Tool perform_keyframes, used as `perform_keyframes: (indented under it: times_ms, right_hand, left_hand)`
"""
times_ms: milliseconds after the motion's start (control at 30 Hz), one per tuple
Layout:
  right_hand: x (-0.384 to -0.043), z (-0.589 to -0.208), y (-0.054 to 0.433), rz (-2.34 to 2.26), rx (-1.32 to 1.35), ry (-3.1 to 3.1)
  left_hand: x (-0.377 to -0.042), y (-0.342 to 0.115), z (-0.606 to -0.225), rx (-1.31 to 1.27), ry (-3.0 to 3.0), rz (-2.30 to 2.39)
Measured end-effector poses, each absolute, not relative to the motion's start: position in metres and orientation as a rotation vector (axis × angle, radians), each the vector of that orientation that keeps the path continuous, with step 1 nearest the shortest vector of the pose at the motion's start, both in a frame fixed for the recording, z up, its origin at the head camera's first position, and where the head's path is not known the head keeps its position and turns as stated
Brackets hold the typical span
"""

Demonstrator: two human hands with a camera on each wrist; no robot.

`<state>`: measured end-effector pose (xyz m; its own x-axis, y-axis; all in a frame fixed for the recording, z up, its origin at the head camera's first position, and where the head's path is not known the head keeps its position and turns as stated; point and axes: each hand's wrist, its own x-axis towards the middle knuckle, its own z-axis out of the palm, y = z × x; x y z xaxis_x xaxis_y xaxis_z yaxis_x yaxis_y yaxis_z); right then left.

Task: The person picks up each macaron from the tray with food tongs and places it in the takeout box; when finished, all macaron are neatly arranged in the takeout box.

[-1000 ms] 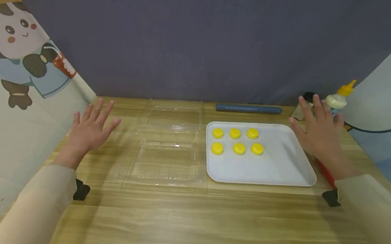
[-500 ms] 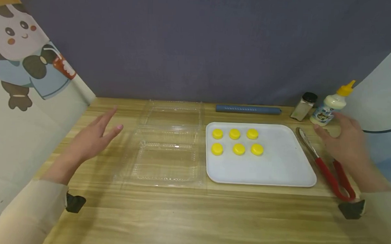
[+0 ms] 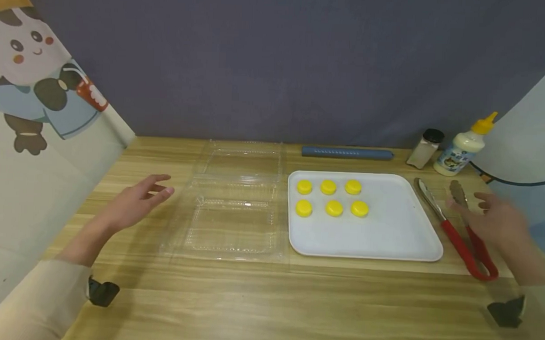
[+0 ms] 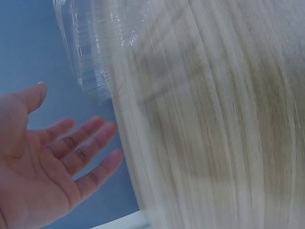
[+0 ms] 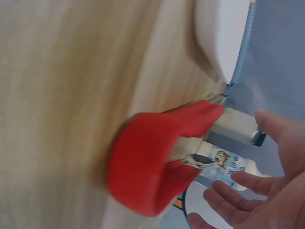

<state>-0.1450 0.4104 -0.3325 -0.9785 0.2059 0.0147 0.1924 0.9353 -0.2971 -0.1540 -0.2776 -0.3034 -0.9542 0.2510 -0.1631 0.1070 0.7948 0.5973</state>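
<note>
My left hand (image 3: pixel 133 202) hovers left of a clear plastic clamshell box (image 3: pixel 230 226), fingers relaxed and holding nothing; the left wrist view shows its palm and loosely bent fingers. Over at the right, my right hand (image 3: pixel 500 218) is beside a pair of tongs (image 3: pixel 465 247) with red handles and metal tips, which lie spread on the table. Its fingers are slightly bent with nothing in them, and its thumb overlaps one tong arm in the head view. Between the hands, a white tray (image 3: pixel 401 234) bears several round yellow pieces (image 3: pixel 334 208) in two rows.
Behind the tray lies a blue-grey bar-shaped box (image 3: pixel 347 152). A black-capped shaker jar (image 3: pixel 424 149) and a squeeze bottle (image 3: pixel 458 151) with a yellow nozzle stand at the back right. A dark cloth (image 3: pixel 276 65) rises behind the wooden table (image 3: pixel 250 304).
My right hand has moved right and toward me, off the bottle and jar, uncovering the tongs. Both hands have turned from palm-down and spread to sideways with looser fingers.
</note>
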Motion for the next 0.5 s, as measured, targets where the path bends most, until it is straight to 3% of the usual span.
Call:
perform_keyframes:
  times_ms: [500]
  right_hand:
    - [-0.148,-0.343,0.42,0.484,-0.361,-3.316]
  left_hand:
    - [-0.154,-0.278,-0.314,0.315,2.438,1.101]
